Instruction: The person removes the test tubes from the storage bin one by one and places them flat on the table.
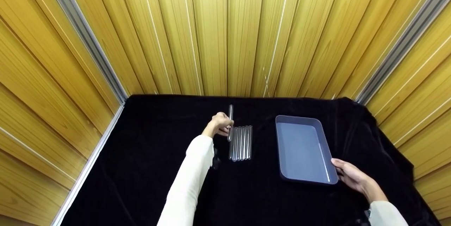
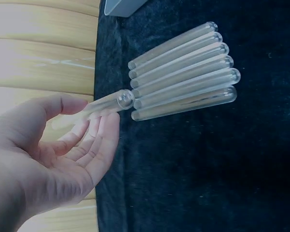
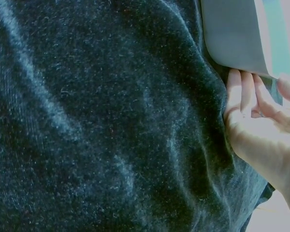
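Note:
Between thumb and fingers, my left hand (image 1: 221, 123) holds a clear glass test tube (image 1: 230, 111), raised above the cloth. Its rounded end (image 2: 126, 99) points toward a row of several similar test tubes (image 1: 241, 145) lying side by side. In the left wrist view the row of test tubes (image 2: 183, 72) is just beyond the fingers. Farther right lies a shallow grey-blue rectangular tray (image 1: 302, 150). My right hand (image 1: 350, 175) grips its near right side, thumb at the rim. The right wrist view shows the fingertips (image 3: 235, 77) against the tray's outer wall (image 3: 234, 36).
Black velvety cloth (image 1: 151, 176) covers the table, with folds at the right. Yellow wood-patterned panels (image 1: 225, 35) rise behind and on both sides, with grey metal posts (image 1: 88, 35) at the corners.

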Demonstrator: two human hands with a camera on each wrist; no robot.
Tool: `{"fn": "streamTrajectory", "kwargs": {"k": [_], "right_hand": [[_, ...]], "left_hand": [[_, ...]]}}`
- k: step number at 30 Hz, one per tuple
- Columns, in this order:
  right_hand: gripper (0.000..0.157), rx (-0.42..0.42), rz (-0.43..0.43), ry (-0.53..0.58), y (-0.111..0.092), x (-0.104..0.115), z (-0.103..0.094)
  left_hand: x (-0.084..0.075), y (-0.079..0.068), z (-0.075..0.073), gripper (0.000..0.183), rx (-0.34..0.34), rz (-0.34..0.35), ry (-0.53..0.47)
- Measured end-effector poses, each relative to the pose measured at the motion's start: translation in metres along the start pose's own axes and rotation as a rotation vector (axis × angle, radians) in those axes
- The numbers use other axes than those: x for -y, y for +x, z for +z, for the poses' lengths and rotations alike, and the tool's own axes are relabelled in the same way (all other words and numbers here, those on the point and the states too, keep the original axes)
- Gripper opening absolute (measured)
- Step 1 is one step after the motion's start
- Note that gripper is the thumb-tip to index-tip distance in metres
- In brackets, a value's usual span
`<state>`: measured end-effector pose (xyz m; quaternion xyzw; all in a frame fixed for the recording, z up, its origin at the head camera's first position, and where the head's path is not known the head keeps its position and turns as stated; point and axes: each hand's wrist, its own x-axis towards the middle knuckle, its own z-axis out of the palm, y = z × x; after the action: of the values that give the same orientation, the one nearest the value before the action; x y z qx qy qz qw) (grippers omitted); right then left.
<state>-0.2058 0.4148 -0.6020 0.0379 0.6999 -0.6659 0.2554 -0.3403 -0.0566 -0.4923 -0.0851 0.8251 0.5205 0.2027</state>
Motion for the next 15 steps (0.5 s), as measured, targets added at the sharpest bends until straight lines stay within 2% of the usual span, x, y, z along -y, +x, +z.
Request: {"fn": "streamTrajectory", "kwargs": {"k": [4,7,10,15], "right_hand": [[0.068,0.019,-0.004,-0.011,0.007,0.002,0.005],[0.067,0.025,-0.001,-0.008,0.010,0.002,0.006],[0.070,0.015,0.011,-0.013,0.009,0.000,0.003],[0.077,0.004,0.017,-0.028,0.007,-0.002,-0.004]], "left_hand": [[0.016,0.000,-0.005,0.013,-0.019,-0.023,-0.005],[0.028,0.001,-0.006,0.013,-0.035,-0.039,-0.011],[0.036,0.004,-0.001,0.015,-0.055,-0.062,-0.009],[0.046,0.010,0.008,0.022,-0.040,-0.076,-0.014]]}}
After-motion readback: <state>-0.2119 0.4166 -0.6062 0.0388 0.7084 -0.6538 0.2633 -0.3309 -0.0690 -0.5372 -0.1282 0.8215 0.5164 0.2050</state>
